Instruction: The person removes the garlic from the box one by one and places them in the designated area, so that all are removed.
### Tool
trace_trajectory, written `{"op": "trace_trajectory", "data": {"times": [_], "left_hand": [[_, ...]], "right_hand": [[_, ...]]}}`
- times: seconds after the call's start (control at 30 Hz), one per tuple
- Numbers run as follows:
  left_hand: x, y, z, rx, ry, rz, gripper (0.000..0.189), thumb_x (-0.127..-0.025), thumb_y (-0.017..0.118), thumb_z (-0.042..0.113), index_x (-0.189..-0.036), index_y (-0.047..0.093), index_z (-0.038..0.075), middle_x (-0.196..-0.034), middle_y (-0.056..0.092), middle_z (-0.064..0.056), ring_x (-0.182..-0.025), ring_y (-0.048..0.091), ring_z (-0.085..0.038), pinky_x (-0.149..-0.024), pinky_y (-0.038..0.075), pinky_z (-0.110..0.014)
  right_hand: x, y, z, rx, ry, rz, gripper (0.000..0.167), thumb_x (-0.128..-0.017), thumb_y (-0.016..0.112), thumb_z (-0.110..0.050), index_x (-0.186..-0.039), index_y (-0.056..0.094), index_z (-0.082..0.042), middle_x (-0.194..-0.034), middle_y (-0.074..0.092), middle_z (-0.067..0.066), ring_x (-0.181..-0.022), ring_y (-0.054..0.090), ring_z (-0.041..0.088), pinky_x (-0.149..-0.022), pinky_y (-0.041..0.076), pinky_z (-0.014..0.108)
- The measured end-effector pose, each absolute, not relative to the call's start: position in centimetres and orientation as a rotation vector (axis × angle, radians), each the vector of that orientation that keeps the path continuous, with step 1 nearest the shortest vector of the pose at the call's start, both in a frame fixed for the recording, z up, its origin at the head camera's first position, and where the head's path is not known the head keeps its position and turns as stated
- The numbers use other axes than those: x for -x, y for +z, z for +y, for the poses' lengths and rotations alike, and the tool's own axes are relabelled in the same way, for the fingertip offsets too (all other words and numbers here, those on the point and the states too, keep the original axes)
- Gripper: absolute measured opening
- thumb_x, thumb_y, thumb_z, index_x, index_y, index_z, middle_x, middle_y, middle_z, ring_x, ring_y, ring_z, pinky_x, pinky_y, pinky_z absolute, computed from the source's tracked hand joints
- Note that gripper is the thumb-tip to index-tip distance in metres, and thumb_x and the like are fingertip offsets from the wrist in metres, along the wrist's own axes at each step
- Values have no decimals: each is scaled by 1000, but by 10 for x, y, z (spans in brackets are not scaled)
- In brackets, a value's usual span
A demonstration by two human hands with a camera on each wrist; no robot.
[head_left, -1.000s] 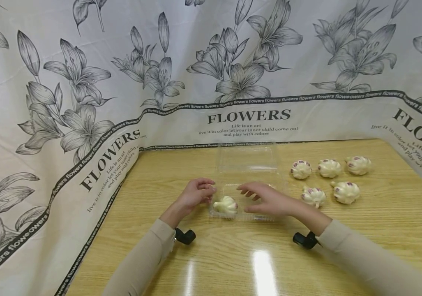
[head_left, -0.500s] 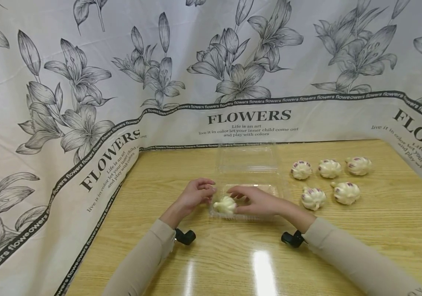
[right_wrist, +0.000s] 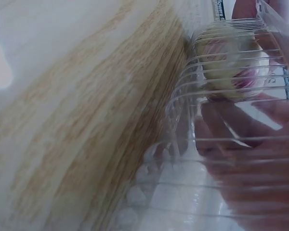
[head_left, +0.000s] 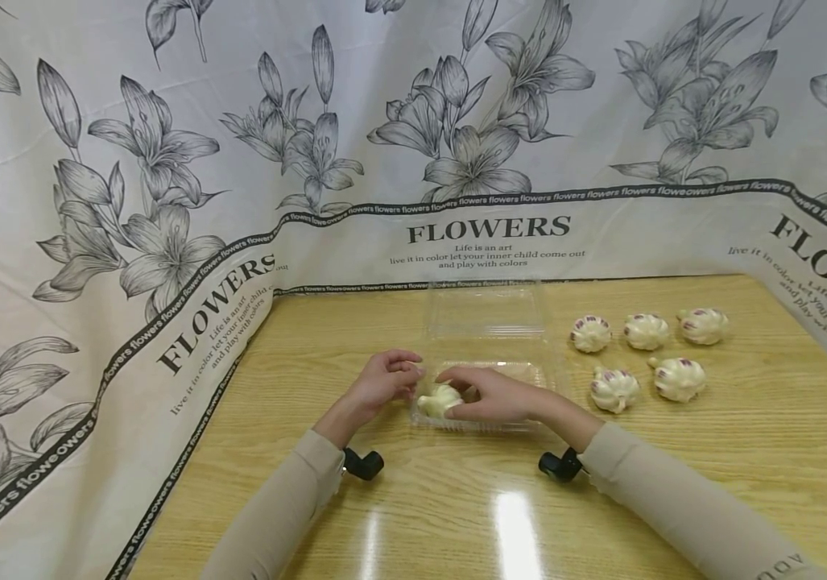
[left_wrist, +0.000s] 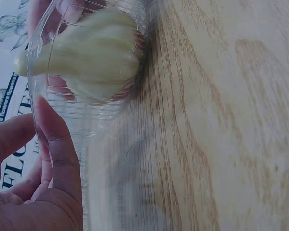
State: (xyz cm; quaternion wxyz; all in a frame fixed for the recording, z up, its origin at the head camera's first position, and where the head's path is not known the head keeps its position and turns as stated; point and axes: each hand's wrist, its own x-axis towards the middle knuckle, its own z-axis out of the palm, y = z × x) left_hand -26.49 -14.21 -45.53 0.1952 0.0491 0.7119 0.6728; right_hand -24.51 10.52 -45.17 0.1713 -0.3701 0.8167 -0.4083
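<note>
A clear plastic clamshell box [head_left: 507,424] sits on the table with its lid [head_left: 485,310] folded back. One garlic bulb [head_left: 439,402] lies in the box's left end, its stem pointing left. My left hand [head_left: 382,380] pinches the left rim of the box between thumb and finger, as the left wrist view shows. Reaching inside from the right, my right hand [head_left: 500,395] holds the bulb, thumb on the near side and fingers over the far side. Through the ribbed box wall [right_wrist: 178,106] in the right wrist view, the bulb's purple-streaked root end shows beyond the hand.
Several more garlic bulbs [head_left: 645,331] lie in two loose rows to the right of the box on the wooden table [head_left: 297,515]. A flower-printed cloth [head_left: 341,250] hangs behind and along the sides.
My right hand has moved left inside the box, from beside the garlic bulb to around it. The left hand has stayed at the rim.
</note>
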Motion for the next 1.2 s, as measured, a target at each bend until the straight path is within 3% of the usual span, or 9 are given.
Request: {"op": "trace_trajectory", "data": {"times": [0.33, 0.57, 0.83, 1.0, 1.1, 1.2], "left_hand": [[264, -453, -141, -134, 1883, 1998, 40, -100, 63, 1, -137, 53, -10, -96, 63, -8, -74, 60, -16, -65, 56, -27], [263, -452, -140, -137, 1878, 2017, 39, -100, 64, 1, -136, 53, -10, -91, 62, -3, -73, 61, -14, -65, 56, -25], [262, -454, -140, -135, 1883, 2000, 40, -100, 64, 1, -136, 53, -10, -92, 63, -3, -74, 60, -13, -66, 56, -25], [262, -453, -140, -142, 1882, 2010, 39, -100, 64, 3, -136, 53, -9, -95, 63, -8, -74, 61, -14, -65, 56, -26], [262, -453, -140, -150, 1888, 2009, 40, -100, 64, 2, -136, 53, -9, -95, 63, -9, -73, 61, -14, -65, 56, -26], [263, -455, -141, -148, 1890, 2006, 39, -100, 63, 2, -136, 53, -9, -96, 63, -10, -73, 61, -14, -64, 56, -26]], "right_hand": [[245, -453, 107, 1013, -1155, 2324, 55, -99, 70, -30, -144, 52, -3, -126, 66, 15, -114, 65, 28, -97, 55, 45], [246, -454, 109, 999, -1165, 2356, 50, -100, 68, -31, -139, 55, -2, -109, 72, 8, -104, 69, 25, -91, 57, 44], [243, -453, 109, 806, -1135, 2462, 50, -101, 66, -36, -133, 59, 1, -97, 72, 3, -91, 69, 18, -82, 58, 40], [242, -449, 109, 625, -1081, 2618, 52, -102, 61, -44, -126, 66, 2, -94, 74, 2, -90, 69, 18, -86, 58, 45], [243, -448, 111, 547, -1069, 2678, 45, -105, 56, -44, -112, 73, -3, -86, 72, 2, -76, 65, 17, -74, 57, 41], [244, -448, 113, 525, -1065, 2709, 40, -107, 54, -38, -101, 75, -5, -77, 67, 3, -64, 55, 16, -61, 49, 34]]}}
